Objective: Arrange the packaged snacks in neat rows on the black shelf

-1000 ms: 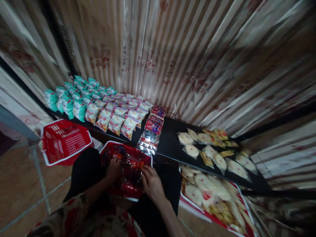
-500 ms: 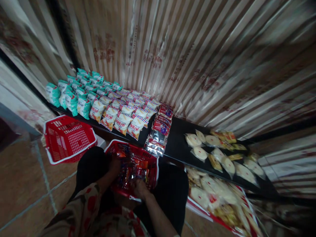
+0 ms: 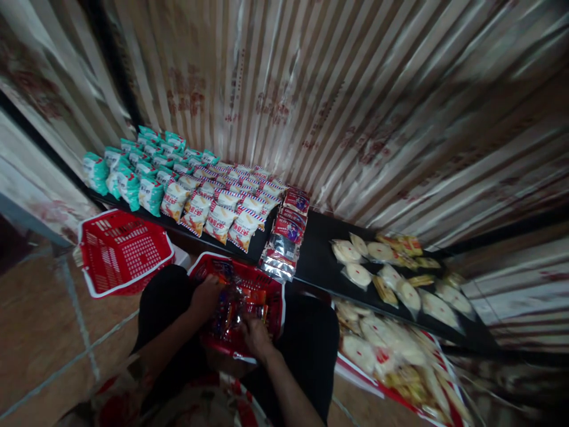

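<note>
Black shelf (image 3: 320, 252) runs across beyond the hands, bearing teal packets (image 3: 151, 191) ahead-left of the left hand (image 3: 207, 298), white striped-top packets (image 3: 221, 219) straight ahead, overlapping red-and-silver sachets (image 3: 287, 231) ahead-right of the right hand (image 3: 258, 337), and, farther right, scattered pale round packs (image 3: 408, 296) among yellow ones (image 3: 386, 291).

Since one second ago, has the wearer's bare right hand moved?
Yes. Against the column of red-and-silver foil packets on the long black shelf, the bare right hand has shifted leftward and down in the view.
</note>
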`<state>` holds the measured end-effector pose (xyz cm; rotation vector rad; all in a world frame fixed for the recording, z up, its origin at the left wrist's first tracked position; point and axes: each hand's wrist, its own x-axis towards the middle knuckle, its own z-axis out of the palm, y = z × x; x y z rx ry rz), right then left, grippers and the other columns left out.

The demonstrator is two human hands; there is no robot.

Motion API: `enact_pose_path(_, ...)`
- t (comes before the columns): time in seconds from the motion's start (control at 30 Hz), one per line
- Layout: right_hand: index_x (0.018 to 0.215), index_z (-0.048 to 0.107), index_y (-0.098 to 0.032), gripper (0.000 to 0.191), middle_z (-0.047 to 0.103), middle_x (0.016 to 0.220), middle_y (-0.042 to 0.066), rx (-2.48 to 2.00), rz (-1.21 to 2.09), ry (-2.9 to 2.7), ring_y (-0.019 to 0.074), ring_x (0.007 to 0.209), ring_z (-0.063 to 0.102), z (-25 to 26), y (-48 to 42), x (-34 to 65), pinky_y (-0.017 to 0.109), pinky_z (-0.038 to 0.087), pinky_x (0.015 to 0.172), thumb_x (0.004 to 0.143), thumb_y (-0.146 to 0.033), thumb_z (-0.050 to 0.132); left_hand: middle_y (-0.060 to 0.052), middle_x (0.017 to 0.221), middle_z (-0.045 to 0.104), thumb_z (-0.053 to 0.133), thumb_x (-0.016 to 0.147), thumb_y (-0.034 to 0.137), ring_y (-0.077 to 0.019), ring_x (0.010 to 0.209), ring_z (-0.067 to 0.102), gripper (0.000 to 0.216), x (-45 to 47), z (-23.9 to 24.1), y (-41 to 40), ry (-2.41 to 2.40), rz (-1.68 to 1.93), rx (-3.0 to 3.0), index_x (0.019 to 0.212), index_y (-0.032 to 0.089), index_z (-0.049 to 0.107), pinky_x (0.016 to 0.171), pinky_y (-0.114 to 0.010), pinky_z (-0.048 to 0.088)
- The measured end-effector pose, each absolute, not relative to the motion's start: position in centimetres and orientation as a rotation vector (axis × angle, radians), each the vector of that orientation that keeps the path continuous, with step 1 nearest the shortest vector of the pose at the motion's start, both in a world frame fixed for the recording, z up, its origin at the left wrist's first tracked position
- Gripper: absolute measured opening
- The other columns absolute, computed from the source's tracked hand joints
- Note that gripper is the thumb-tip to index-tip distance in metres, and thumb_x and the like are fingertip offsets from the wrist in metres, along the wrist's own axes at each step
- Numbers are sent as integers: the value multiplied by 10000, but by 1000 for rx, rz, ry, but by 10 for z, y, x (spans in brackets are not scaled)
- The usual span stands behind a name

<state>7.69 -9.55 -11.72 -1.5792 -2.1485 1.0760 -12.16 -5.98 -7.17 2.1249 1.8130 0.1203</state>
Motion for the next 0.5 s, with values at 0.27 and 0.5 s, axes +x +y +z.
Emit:
enact_pose_path(0.27,1264,517,-205,541,545,1291,111,-1276,700,-2215,265,1241,441,-63,-91,75,454,346,1041,758,-343,652,-59,876,592,411,881,167,-184,869,505,229,-129,6,-69,1436,191,2359,852,183,637,774,-297,429)
enact_pose_path(0.5,884,649,-211,258,669,778,10,-1380,1077,-1936,153,704,614,-35,-93,72,256,463,678,895,-350,431,-69,1169,562,371,890,197,-194,1092,489,321,-107,44,-66,1422,609,2421,1114,209,601,930,-328,444)
